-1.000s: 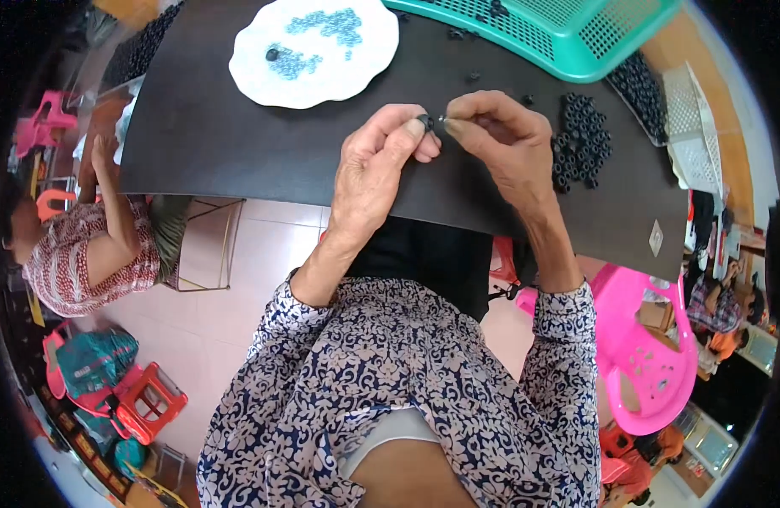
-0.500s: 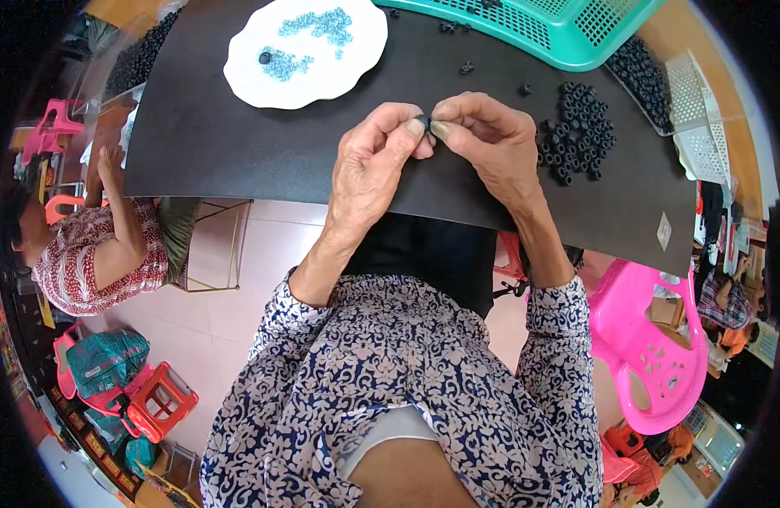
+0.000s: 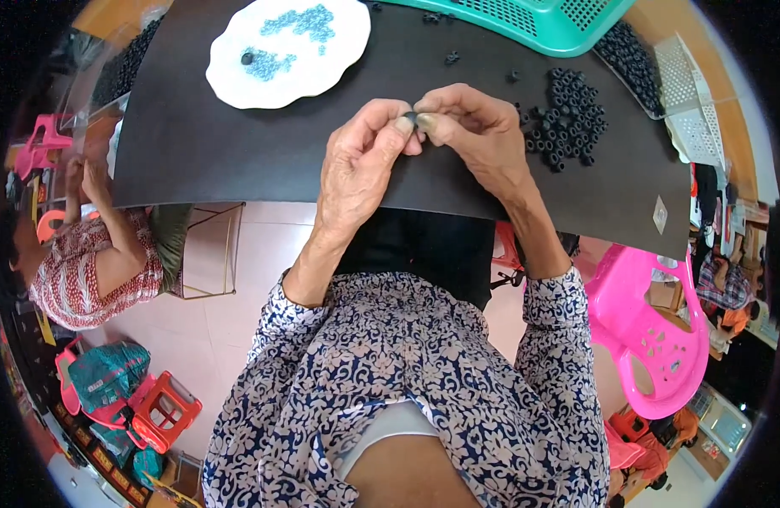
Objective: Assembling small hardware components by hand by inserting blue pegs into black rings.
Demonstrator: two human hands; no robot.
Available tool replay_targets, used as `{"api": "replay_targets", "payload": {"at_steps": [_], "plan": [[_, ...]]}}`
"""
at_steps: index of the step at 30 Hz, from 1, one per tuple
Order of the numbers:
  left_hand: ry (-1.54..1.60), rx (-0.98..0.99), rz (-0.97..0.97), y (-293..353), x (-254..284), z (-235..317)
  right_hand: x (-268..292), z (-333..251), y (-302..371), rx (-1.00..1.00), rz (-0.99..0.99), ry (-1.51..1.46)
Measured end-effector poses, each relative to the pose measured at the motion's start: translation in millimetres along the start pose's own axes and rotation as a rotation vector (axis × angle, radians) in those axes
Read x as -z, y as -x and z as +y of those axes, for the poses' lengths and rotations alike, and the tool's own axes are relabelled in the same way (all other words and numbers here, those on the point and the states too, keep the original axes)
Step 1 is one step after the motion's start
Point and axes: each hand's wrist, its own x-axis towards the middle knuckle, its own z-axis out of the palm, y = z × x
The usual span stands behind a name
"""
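Just above the dark table, my left hand (image 3: 362, 161) pinches a small black ring-shaped part (image 3: 412, 118) between thumb and fingers. From the other side my right hand (image 3: 483, 140) is closed at the same part, its thumb and forefinger pressed against it; whether it also holds a smaller piece is hidden. Right of my right hand lies a loose pile of black hollow parts (image 3: 567, 118). A white wavy-edged plate (image 3: 229, 80) at the far left carries small clear-blue pieces (image 3: 309, 24) and one black part (image 3: 247, 58).
A green perforated basket (image 3: 525, 32) stands at the far edge, with a clear bin of black parts (image 3: 631, 63) and a white basket (image 3: 690, 110) to its right. Another bin of black parts (image 3: 132, 72) is far left. A co-worker (image 3: 93, 267) sits left; a pink chair (image 3: 652, 330) stands right.
Plate, basket and pile appear slightly farther up and left as the view shifts. Both hands keep their pinch on the small black part.
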Motion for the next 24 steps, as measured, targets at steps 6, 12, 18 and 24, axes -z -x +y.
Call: {"api": "replay_targets", "payload": {"at_steps": [6,12,18,24], "plan": [[-0.115,-0.006,0.058,3.3,-1.2,3.3,-3.5,4.4,2.0,0.051,-0.01,-0.042],[-0.092,-0.006,0.062,6.2,0.0,4.0,-4.8,4.1,5.4,0.103,-0.003,0.039],[0.093,0.035,0.046,7.9,3.7,-0.7,-4.1,5.2,7.4,0.07,-0.033,-0.007],[-0.007,0.011,0.046,12.2,2.0,3.4,-11.7,3.8,8.3,0.126,-0.025,-0.011]]}}
